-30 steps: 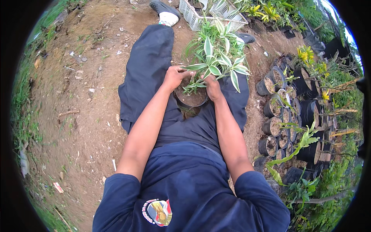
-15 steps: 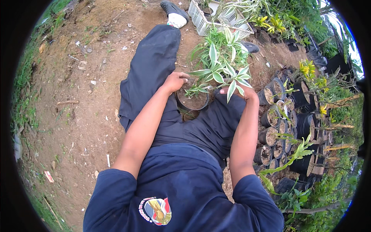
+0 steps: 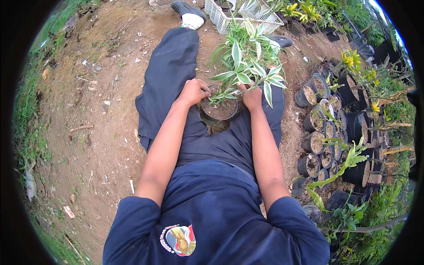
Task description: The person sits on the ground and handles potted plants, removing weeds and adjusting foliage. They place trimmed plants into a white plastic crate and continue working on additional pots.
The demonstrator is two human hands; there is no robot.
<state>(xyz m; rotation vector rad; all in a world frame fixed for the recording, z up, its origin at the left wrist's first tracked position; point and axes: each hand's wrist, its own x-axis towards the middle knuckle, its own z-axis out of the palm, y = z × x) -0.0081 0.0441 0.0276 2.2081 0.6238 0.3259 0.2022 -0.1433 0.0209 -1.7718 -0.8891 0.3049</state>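
Observation:
A round black plant pot (image 3: 221,115) filled with brown soil stands between my thighs. Inside it, near the far side, is a small plantlet (image 3: 224,95) with green-and-white leaves. My left hand (image 3: 194,91) is closed at the pot's left rim, fingers curled over the edge. At the right rim my right hand (image 3: 251,97) is closed around what looks like a pale stem; its fingertips are partly hidden. Just beyond both hands spreads a larger variegated plant (image 3: 237,55) with long white-edged leaves, some hanging over my right hand.
A white plastic crate (image 3: 217,17) with plants stands beyond my feet. Rows of black pots (image 3: 313,119) with soil line the right side, beside a long lobed leaf (image 3: 342,172) and shrubs. Brown dirt ground (image 3: 97,145) with small litter lies to the left.
My right hand has moved left, from under the variegated leaves to the pot's right rim. My left hand stays at the left rim. The whole view has shifted slightly.

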